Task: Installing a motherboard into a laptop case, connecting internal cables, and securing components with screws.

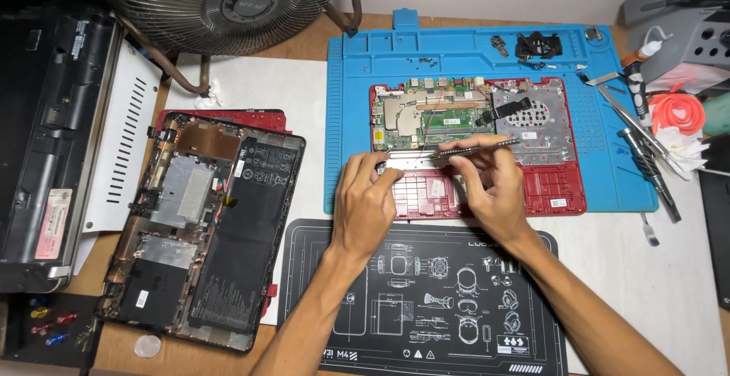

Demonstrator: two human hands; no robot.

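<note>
Seen from above, two bare forearms reach up from the bottom edge across a black work mat [426, 300] printed with white line drawings. Just past it, the left hand [366, 203] curls its fingers around the left end of a thin silver metal strip [414, 160], pinching it at the tip. The right hand [490, 186] grips the strip's right part with thumb and fingers while also holding a slim dark tool [487, 146], which lies nearly level along the strip and points right. The strip is held just above an opened red laptop base [551, 182], whose green circuit board [437, 114] and copper heat pipe are exposed. The base rests on a blue repair mat [350, 117], with small screws and a black part scattered along its far edge. To the left lies another opened laptop [205, 231] with a black battery. Screwdrivers and tweezers [646, 159] sit at the right. A metal fan [220, 0] stands farthest away.
</note>
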